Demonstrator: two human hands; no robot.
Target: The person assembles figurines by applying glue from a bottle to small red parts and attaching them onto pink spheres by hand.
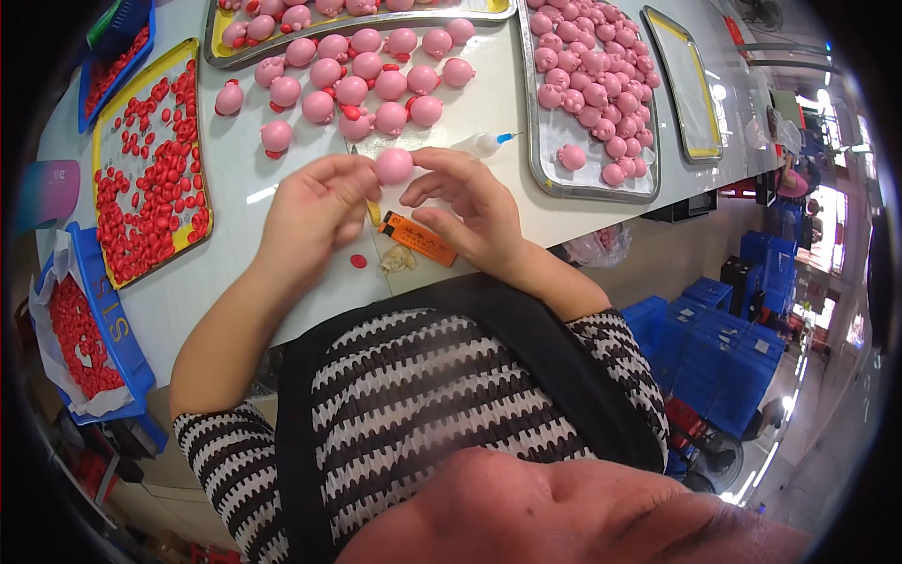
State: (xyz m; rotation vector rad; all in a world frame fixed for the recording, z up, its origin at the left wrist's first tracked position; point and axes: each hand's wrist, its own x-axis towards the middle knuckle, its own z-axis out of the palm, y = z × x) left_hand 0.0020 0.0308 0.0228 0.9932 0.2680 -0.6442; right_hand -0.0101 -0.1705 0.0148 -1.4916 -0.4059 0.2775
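Observation:
A smooth pink ball (394, 166) is at the fingertips of my left hand (315, 211), which pinches it from the left. On the ball's right side, the index fingertip of my right hand (474, 209) touches it or lies very close. The other right fingers are curled loosely, with the thumb apart from the ball. Beneath the hands is an orange box (420, 239), beside a crumpled yellowish lump (398, 259). One small red oval piece (358, 261) lies near my left wrist. Beyond the right hand lies a clear bottle with a blue needle tip (486, 143).
Pink balls with small red parts (350, 91) cover the table ahead. A tray of red pieces (199, 226) stands left, above a blue bin (127, 329). Right are a metal tray (648, 195) of pink figures and a yellow-edged tray (711, 155). Blue crates (714, 343) stand below.

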